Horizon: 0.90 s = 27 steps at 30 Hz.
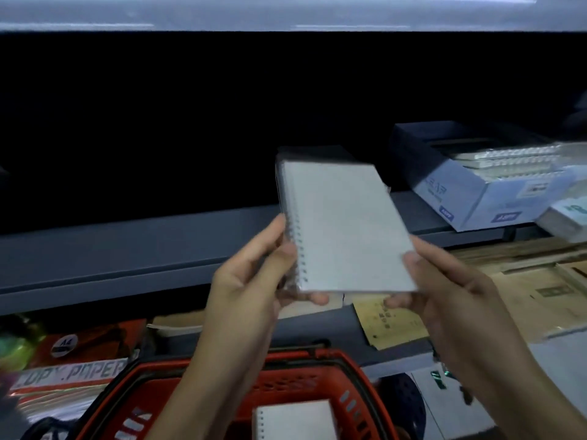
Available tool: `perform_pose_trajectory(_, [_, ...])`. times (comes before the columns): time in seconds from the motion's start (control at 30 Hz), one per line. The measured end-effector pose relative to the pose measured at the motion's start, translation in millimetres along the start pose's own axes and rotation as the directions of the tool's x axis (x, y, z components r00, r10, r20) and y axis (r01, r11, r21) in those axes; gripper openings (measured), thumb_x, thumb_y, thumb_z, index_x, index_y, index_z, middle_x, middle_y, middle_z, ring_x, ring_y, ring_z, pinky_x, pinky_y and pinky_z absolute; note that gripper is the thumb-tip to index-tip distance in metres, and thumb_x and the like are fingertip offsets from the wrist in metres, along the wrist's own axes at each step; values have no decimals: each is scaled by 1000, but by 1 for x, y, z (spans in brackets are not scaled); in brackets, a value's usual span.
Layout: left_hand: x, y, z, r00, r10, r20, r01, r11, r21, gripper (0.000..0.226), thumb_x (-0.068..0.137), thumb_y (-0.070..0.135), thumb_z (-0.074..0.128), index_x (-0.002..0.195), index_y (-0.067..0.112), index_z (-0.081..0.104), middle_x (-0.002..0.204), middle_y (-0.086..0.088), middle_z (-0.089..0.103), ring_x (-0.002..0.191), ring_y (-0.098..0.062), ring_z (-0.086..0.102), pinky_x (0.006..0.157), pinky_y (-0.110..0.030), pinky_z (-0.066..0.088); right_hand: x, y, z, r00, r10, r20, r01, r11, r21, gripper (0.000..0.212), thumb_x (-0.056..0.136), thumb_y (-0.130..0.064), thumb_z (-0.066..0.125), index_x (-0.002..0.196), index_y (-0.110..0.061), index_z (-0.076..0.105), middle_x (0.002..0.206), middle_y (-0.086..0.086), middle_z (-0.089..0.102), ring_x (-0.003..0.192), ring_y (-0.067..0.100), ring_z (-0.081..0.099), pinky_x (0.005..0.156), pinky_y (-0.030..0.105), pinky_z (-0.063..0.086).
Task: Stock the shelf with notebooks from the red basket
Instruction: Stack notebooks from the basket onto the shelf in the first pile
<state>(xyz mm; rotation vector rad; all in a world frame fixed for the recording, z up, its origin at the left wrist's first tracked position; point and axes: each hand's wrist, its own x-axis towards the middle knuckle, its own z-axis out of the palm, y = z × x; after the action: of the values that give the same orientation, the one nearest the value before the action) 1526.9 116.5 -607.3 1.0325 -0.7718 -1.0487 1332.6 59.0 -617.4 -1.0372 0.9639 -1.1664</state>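
A notebook (pixel 343 227) is held up in front of the shelf (pixel 127 249), above the basket (pixel 286 376); its bottom corners are pinched, the spiral side by the left hand (pixel 254 281) and the free side by the right hand (pixel 444 290), thumbs on the cover and fingers curled behind. It is judged light and fairly stiff across the cover, though the pages would probably bend if only one corner were held; the wire binding gives the firmer edge to be gripped, and the plain cover may be a little slippery. A pale grey cover is shown, blank, with a white spiral down its left edge; a darker layer is seen behind it, so a small stack may be held, though this cannot be told. Another notebook (pixel 295 420) lies in the basket; a box (pixel 470 198) of spiral notebooks sits on the shelf at the right.
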Motion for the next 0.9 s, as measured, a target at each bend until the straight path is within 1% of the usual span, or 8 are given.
perform_pose_trajectory(0.23, [87, 4, 15, 989, -40, -142, 38, 999, -17, 28, 97, 13, 62, 123, 3, 65, 115, -11, 74, 84, -16, 77, 78, -33, 62, 106, -27, 22, 998, 7, -66, -10, 999, -37, 23, 100, -13, 57, 116, 1, 66, 110, 14, 73, 79, 18, 74, 62, 21, 58])
perform_pose_trajectory(0.33, [120, 3, 19, 981, -74, -181, 78, 997, 14, 20, 97, 13, 62, 111, -1, 68, 114, -17, 72, 72, -16, 77, 91, -41, 59, 143, -27, 31, 998, -20, -66, 4, 973, -229, 27, 100, -23, 58, 110, 0, 69, 103, 14, 73, 65, 15, 70, 58, 26, 56])
perform_pose_trajectory(0.4, [130, -1, 20, 973, -55, -222, 74, 994, 76, 21, 98, 17, 63, 111, 2, 68, 114, -15, 72, 69, -15, 76, 91, -40, 59, 152, -26, 29, 979, -168, -114, 78, 831, -550, 38, 99, -41, 55, 97, -7, 72, 81, 10, 69, 53, 11, 60, 51, 28, 46])
perform_pose_trajectory(0.47, [126, -6, 16, 966, 3, -258, 48, 981, 190, 34, 94, 30, 67, 123, 12, 65, 111, -1, 73, 77, -12, 76, 86, -34, 60, 151, -23, 18, 900, -413, -138, 168, 622, -765, 45, 92, -60, 53, 92, -18, 71, 82, 6, 62, 66, 15, 57, 58, 28, 40])
perform_pose_trajectory(0.53, [112, -14, 9, 967, 65, -247, 26, 938, 347, 60, 85, 43, 73, 139, 26, 53, 119, 15, 66, 95, -6, 71, 81, -20, 53, 142, -17, 7, 890, -437, -133, 222, 670, -709, 55, 84, -67, 59, 118, -25, 67, 106, -1, 60, 90, 13, 60, 76, 29, 45])
perform_pose_trajectory(0.67, [102, -32, 5, 986, 94, -135, -41, 935, 353, 69, 83, 35, 76, 146, 29, 46, 123, 20, 65, 111, 6, 63, 90, -11, 50, 135, -1, 2, 992, -121, 48, 129, 881, -455, 87, 76, -48, 74, 152, -23, 40, 148, -10, 49, 127, 1, 48, 92, 15, 37])
perform_pose_trajectory(0.77, [111, -37, 14, 982, 122, -142, -67, 936, 344, 48, 89, 30, 72, 134, 30, 58, 111, 14, 74, 105, 4, 67, 92, -9, 51, 144, 1, 5, 984, -180, 13, 165, 869, -466, 78, 78, -35, 78, 147, -16, 47, 146, -5, 53, 123, 2, 51, 86, 9, 38])
perform_pose_trajectory(0.9, [120, -48, 23, 950, 191, -249, -88, 924, 373, 39, 89, 26, 73, 127, 21, 67, 109, 8, 75, 102, 1, 70, 95, -18, 54, 155, 6, 10, 966, -229, -115, 157, 883, -443, 68, 77, -41, 81, 136, -17, 58, 112, -8, 68, 100, -4, 61, 89, 17, 46])
